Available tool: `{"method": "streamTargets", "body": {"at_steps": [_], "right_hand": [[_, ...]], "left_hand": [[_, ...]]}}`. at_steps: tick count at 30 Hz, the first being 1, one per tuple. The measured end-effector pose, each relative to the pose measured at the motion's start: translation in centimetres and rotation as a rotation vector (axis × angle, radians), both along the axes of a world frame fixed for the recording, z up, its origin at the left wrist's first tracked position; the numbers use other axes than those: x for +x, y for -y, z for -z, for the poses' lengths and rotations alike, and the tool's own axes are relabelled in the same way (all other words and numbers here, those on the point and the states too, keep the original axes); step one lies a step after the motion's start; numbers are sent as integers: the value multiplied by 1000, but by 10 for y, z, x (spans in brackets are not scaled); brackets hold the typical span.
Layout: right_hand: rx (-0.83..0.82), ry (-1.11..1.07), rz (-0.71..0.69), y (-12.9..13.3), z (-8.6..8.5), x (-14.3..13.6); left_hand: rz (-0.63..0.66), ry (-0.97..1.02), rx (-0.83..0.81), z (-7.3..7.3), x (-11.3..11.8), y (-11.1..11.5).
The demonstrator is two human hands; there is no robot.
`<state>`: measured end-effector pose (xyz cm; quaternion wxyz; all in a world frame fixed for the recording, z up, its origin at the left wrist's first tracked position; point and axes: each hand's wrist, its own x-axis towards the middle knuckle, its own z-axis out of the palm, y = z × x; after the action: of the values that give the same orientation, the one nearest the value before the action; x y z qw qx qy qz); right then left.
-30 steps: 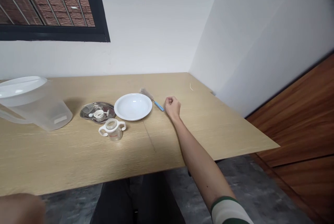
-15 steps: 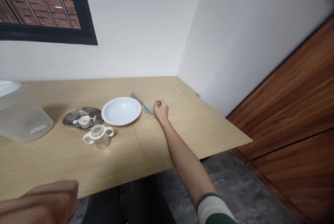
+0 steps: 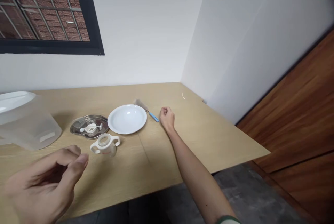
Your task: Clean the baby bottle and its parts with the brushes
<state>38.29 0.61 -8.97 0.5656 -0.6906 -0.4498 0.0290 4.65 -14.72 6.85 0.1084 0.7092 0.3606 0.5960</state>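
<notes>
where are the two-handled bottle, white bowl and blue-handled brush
Two-handled bottle [image 3: 105,145], head view, white collar
White bowl [image 3: 127,120], head view, inner bottom
Blue-handled brush [image 3: 153,116], head view, blue handle

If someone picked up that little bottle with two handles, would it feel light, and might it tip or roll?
The bottle is probably light, as its see-through body looks like plastic. A push near the top might tip it, since it stands upright. On its side, it likely wouldn't roll far: the white handles stick out.
</notes>
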Motion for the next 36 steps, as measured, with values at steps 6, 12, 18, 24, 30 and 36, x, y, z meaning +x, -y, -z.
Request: {"method": "streamTargets", "body": {"at_steps": [6,12,18,24,30,36], "right_hand": [[34,-31,14,0,-4,-5],[42,-24,41,-12,-19,-8],[41,60,14,-29,-20,-11],[-14,133,25,-29,-11,-5],[-76,142,31,-21,-10,-2],[-80,180,-4,-14,-8,-9]], "left_hand": [[-261,131,-90,9,-25,-40],[-269,6,-21,33,-56,-110],[-144,-13,-41,67,-63,-154],[-116,-111,36,90,-70,-158],[43,-257,208,110,-75,-157],[104,-261,209,117,-75,-161]]}}
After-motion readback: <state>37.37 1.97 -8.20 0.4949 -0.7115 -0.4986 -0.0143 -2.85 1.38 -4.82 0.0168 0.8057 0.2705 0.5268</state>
